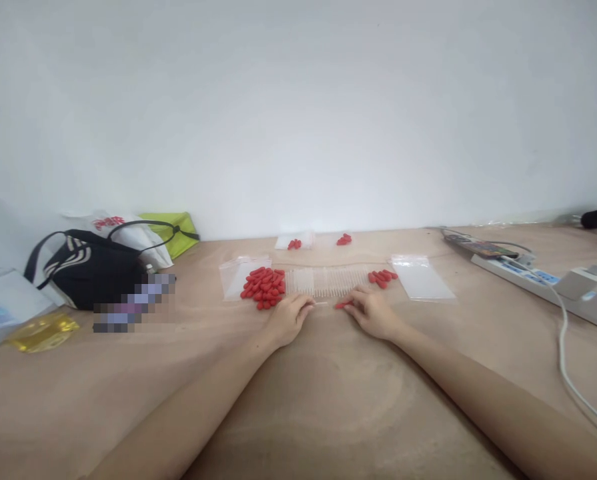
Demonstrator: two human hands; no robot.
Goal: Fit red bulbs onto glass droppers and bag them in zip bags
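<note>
My left hand (291, 318) pinches a thin clear stick (321, 304) that points right. My right hand (371, 311) is closed on a small red piece (343, 305), whose tip faces the stick; the two are apart. Beyond both hands lies a row of thin clear sticks (328, 283) side by side on the table. A large pile of red pieces (263, 287) sits left of the row, and a smaller group of red pieces (382, 277) lies at its right end.
Clear plastic bags (422, 278) flank the row. Two small red clusters (294, 245) lie near the wall. At left are a black bag (95, 273), a green bag (178, 230) and a yellow packet (45, 333). A power strip (538, 283) with cables and a phone (483, 246) are at right.
</note>
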